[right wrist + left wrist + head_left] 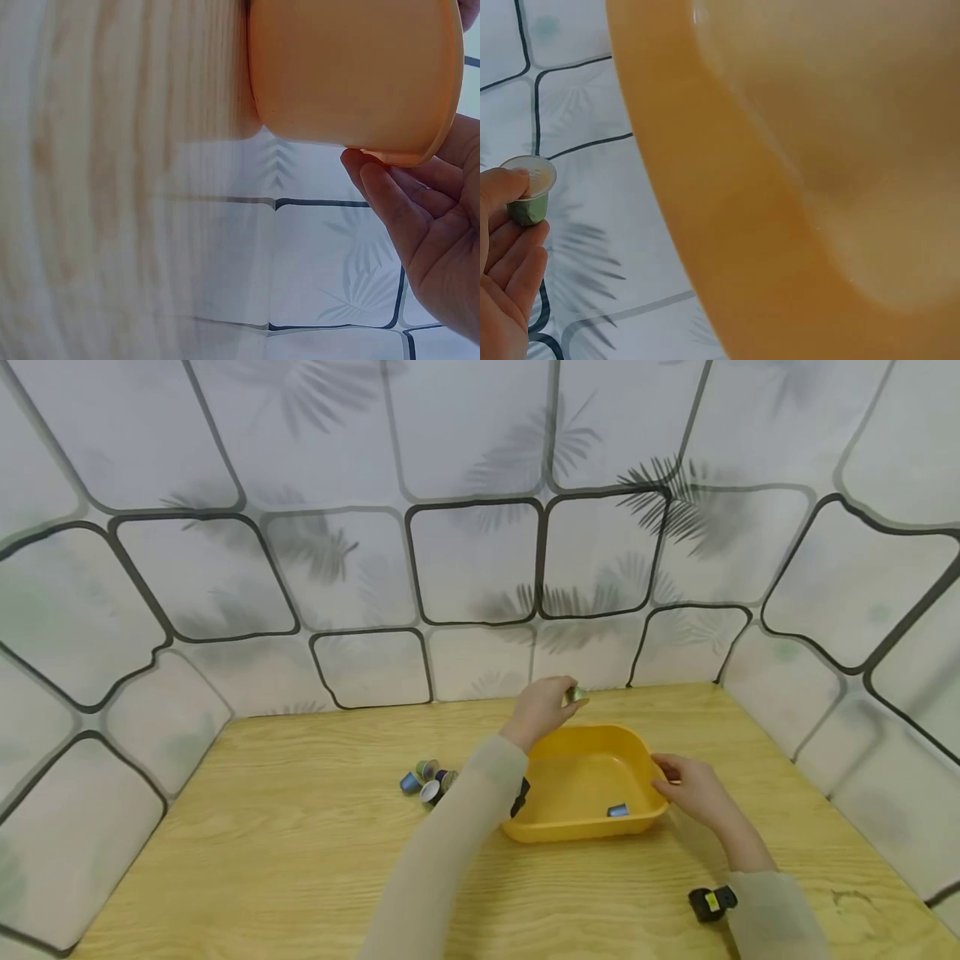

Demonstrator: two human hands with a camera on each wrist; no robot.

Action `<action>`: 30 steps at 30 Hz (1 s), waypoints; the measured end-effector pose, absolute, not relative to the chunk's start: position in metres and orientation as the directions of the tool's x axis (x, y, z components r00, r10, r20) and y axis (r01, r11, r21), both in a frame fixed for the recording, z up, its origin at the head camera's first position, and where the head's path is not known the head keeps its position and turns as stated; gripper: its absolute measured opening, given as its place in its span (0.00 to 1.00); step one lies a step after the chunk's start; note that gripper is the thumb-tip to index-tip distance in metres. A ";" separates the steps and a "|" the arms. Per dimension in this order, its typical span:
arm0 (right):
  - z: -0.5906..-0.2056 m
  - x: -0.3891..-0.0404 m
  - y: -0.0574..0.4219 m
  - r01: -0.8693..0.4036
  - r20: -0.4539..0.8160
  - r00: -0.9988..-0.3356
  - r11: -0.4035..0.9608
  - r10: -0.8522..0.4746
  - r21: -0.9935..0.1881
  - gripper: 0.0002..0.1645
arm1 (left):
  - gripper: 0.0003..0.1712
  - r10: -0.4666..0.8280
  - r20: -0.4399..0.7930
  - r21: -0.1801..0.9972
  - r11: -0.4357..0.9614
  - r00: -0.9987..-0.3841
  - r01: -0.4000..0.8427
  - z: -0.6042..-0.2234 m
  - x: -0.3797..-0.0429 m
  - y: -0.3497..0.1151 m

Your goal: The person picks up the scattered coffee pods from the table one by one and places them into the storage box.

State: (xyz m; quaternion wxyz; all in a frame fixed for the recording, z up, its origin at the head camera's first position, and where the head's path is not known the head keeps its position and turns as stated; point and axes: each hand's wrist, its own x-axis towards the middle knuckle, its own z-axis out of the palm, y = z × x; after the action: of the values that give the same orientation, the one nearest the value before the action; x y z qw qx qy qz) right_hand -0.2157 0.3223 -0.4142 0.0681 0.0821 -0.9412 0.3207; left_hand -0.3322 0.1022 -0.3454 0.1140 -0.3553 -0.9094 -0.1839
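Above the far rim of a yellow plastic basin (577,833), my left hand (542,706) pinches a green coffee capsule (576,694). In the left wrist view the capsule (529,206) has a pale lid with the thumb on it and fingers beneath. My right hand (693,789) grips the basin's right rim, thumb and fingers on either side of the edge; the right wrist view shows that hand (431,217) at the basin's outer wall (352,75). One blue capsule (617,811) lies inside the basin, near its front wall.
Left of the basin, a small cluster of coffee capsules sits on the wooden table (300,835), among them a blue one (410,783) and a green one (427,769). My left forearm (450,852) partly covers them. A patterned cloth wall (480,560) encloses the table's back and sides.
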 end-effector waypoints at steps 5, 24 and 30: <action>-0.415 -0.217 0.324 -0.190 0.179 -0.979 0.775 -0.101 -0.603 0.24 | 0.12 0.625 0.339 0.249 0.661 -0.703 0.708 -0.350 -0.332 0.110; -0.416 -0.219 0.325 -0.172 0.168 -0.982 0.770 -0.085 -0.615 0.24 | 0.13 0.751 0.205 0.167 0.604 -0.627 0.779 -0.381 -0.334 0.131; -0.418 -0.219 0.325 -0.154 0.149 -0.986 0.769 -0.077 -0.620 0.24 | 0.12 0.778 0.151 0.125 0.597 -0.610 0.792 -0.390 -0.332 0.139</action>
State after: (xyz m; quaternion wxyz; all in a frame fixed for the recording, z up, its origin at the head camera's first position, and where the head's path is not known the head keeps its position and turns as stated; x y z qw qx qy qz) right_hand -0.2192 0.3253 -0.4177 0.0575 0.0616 -0.9387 0.3343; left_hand -0.3323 0.1388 -0.3898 0.0403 -0.4396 -0.8927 -0.0901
